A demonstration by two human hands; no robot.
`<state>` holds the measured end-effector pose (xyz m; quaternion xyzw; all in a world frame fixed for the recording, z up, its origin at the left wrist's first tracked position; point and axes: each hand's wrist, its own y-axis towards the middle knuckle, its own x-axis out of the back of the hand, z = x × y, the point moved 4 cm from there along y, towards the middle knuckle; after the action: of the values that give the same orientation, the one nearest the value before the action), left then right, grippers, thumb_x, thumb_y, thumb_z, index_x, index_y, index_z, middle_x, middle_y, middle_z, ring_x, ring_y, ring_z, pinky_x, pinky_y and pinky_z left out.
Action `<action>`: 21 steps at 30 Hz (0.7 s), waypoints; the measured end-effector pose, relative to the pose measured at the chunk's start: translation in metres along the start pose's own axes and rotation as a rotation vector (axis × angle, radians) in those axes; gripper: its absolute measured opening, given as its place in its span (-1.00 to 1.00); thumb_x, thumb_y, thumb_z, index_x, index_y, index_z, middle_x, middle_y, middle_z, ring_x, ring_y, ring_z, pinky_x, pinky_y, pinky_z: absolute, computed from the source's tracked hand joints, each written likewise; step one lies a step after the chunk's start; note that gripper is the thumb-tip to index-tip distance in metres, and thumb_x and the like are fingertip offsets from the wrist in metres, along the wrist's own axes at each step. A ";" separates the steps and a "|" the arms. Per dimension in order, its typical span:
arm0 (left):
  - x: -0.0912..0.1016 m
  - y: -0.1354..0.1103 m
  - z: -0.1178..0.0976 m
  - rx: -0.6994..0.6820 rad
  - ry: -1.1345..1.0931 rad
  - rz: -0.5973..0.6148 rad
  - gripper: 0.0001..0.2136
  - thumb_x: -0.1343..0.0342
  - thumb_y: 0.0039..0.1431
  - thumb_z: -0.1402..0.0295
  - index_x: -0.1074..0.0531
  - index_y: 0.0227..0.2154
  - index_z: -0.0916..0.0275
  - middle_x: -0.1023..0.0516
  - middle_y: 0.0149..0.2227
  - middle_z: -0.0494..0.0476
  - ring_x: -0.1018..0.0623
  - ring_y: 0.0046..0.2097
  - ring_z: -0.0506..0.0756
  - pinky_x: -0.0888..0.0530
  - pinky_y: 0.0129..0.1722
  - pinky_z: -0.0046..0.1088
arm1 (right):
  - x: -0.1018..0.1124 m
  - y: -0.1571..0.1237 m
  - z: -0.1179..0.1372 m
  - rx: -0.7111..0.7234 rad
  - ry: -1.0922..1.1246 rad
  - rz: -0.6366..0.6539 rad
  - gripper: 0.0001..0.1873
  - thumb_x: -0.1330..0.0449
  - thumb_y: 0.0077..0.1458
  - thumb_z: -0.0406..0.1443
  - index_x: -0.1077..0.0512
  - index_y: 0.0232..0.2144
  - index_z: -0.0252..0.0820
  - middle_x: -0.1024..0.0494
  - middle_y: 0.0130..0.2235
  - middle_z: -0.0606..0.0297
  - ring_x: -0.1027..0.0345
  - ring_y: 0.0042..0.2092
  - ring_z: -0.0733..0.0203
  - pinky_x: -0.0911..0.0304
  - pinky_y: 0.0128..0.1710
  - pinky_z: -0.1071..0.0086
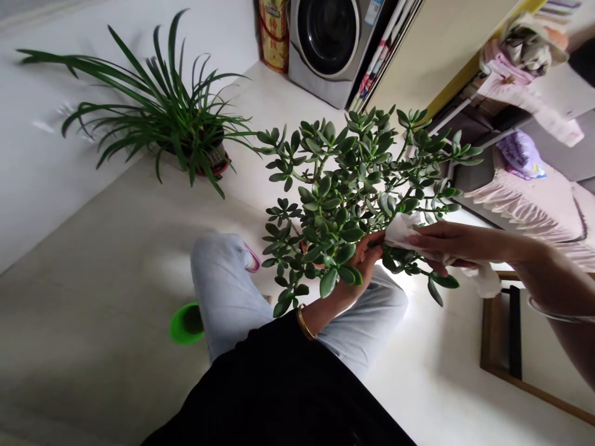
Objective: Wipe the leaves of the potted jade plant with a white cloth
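Observation:
A bushy jade plant [341, 204] with thick, glossy green leaves stands between my bent knees. Its reddish pot [310, 253] is mostly hidden behind the foliage. My left hand [364, 259], with a gold bangle at the wrist, reaches in among the lower leaves, its fingers closed on part of the plant; whether that is a leaf or a stem is hidden. From the right comes my right hand [441, 243], gripping a crumpled white cloth [400, 231]. One end of the cloth touches leaves beside my left fingertips, and the other hangs below the right hand.
A long-leaved potted plant [190, 124] stands by the white wall. On the floor left of my knee is a green bowl [179, 325]. Behind are a washing machine [320, 74] and a yellow bag [274, 37]. A wood-framed piece [488, 334] and a covered sofa [534, 204] lie right.

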<state>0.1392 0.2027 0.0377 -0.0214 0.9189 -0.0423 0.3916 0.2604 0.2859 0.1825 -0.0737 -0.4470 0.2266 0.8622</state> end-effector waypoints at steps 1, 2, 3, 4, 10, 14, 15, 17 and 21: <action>0.000 0.000 0.000 0.003 0.005 0.000 -0.70 -0.16 0.26 0.20 -0.55 -0.03 0.19 -0.66 -0.03 0.18 -0.63 -0.05 0.13 -0.54 0.01 -0.32 | -0.002 -0.001 -0.001 -0.006 -0.004 0.064 -0.42 -0.05 0.31 0.14 -0.36 -0.55 -0.14 -0.43 -0.60 0.39 -0.19 -0.58 0.41 -0.08 -0.61 0.50; 0.000 0.001 -0.001 0.003 0.013 -0.005 -0.70 -0.18 0.22 0.22 -0.55 -0.03 0.19 -0.66 -0.04 0.17 -0.63 -0.05 0.14 -0.53 0.01 -0.31 | -0.003 -0.002 -0.001 -0.013 -0.007 0.130 -0.41 -0.06 0.30 0.16 -0.37 -0.53 -0.14 -0.44 -0.59 0.38 -0.20 -0.57 0.40 -0.10 -0.61 0.49; 0.001 0.001 -0.001 0.003 0.024 -0.014 -0.69 -0.20 0.17 0.26 -0.55 -0.03 0.19 -0.67 -0.04 0.16 -0.62 -0.03 0.15 -0.52 0.01 -0.31 | -0.002 -0.002 -0.002 -0.018 -0.012 0.195 -0.41 -0.06 0.29 0.17 -0.38 -0.51 -0.14 -0.44 -0.59 0.37 -0.21 -0.57 0.39 -0.10 -0.60 0.49; 0.002 0.001 -0.001 0.001 0.036 -0.025 -0.67 -0.22 0.12 0.30 -0.55 -0.03 0.18 -0.67 -0.04 0.15 -0.62 -0.02 0.15 -0.52 0.02 -0.30 | -0.001 -0.001 -0.002 -0.023 -0.019 0.259 -0.41 -0.07 0.28 0.19 -0.39 -0.49 -0.15 -0.45 -0.58 0.36 -0.21 -0.56 0.38 -0.11 -0.60 0.49; 0.003 0.001 -0.002 -0.054 0.098 0.019 -0.63 -0.19 0.02 0.36 -0.57 -0.06 0.00 -0.68 -0.15 0.04 -0.60 -0.04 0.20 -0.50 -0.03 -0.19 | 0.014 0.008 -0.001 -0.073 -0.127 0.596 -0.31 -0.03 0.24 0.31 -0.43 -0.46 -0.16 -0.48 -0.57 0.30 -0.20 -0.59 0.35 -0.08 -0.65 0.44; 0.004 0.003 -0.001 -0.103 0.132 -0.024 -0.66 -0.25 0.01 0.35 -0.59 -0.09 -0.02 -0.66 -0.19 0.05 -0.60 -0.09 0.20 -0.51 -0.06 -0.17 | 0.007 0.008 0.001 -0.099 -0.137 0.675 -0.29 -0.04 0.20 0.34 -0.43 -0.42 -0.17 -0.47 -0.58 0.34 -0.20 -0.62 0.38 -0.06 -0.67 0.46; 0.005 0.004 0.000 -0.111 0.119 -0.032 -0.67 -0.26 0.02 0.34 -0.60 -0.10 -0.01 -0.66 -0.20 0.05 -0.60 -0.10 0.19 -0.52 -0.07 -0.18 | 0.004 0.007 0.001 -0.111 -0.124 0.685 -0.30 -0.06 0.19 0.33 -0.42 -0.41 -0.17 -0.46 -0.59 0.35 -0.19 -0.63 0.39 -0.04 -0.68 0.47; 0.004 0.004 0.003 -0.109 0.098 -0.029 -0.67 -0.30 0.03 0.31 -0.60 -0.09 -0.01 -0.66 -0.19 0.06 -0.60 -0.10 0.20 -0.55 -0.09 -0.19 | -0.003 0.007 0.001 -0.124 -0.097 0.693 -0.32 -0.07 0.19 0.32 -0.40 -0.42 -0.16 -0.45 -0.59 0.36 -0.19 -0.63 0.39 0.00 -0.69 0.48; 0.003 0.003 0.007 -0.070 0.094 0.006 -0.64 -0.33 0.05 0.33 -0.58 -0.04 -0.01 -0.66 -0.15 0.07 -0.61 -0.09 0.19 -0.56 -0.06 -0.17 | -0.010 0.009 0.000 -0.096 -0.095 0.716 -0.31 -0.06 0.18 0.34 -0.40 -0.40 -0.15 -0.45 -0.57 0.36 -0.26 -0.60 0.37 -0.08 -0.64 0.47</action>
<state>0.1422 0.2048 0.0311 -0.0304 0.9373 -0.0100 0.3472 0.2525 0.2897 0.1717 -0.2554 -0.4423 0.4962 0.7021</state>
